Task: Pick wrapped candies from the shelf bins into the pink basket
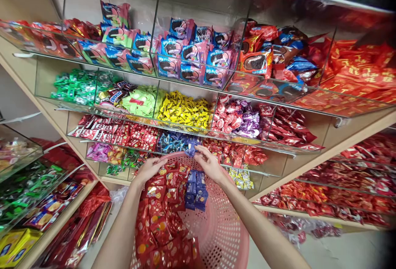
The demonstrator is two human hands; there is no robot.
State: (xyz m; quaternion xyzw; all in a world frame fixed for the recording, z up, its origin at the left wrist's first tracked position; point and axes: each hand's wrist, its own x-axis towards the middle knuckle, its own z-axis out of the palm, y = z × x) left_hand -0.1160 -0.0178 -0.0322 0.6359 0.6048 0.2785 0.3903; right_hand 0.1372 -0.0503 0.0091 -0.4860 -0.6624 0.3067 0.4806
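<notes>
A pink perforated basket point(227, 223) fills the lower middle of the view. Red candy packets point(163, 223) lie on its left side, with a small group of blue-purple packets point(196, 190) beside them. My left hand point(151, 169) is at the basket's far left rim, fingers closed on it. Pinched in my right hand point(208, 161) is a small blue-purple packet point(191, 149), just above the far rim and in front of the bin of dark blue candies point(173, 142).
Clear shelves point(185, 80) of packaged cookies and candies rise ahead in several tiers. More candy shelves stand at the left point(34, 186) and right point(355, 178). Red packaging point(89, 219) lies low at the left.
</notes>
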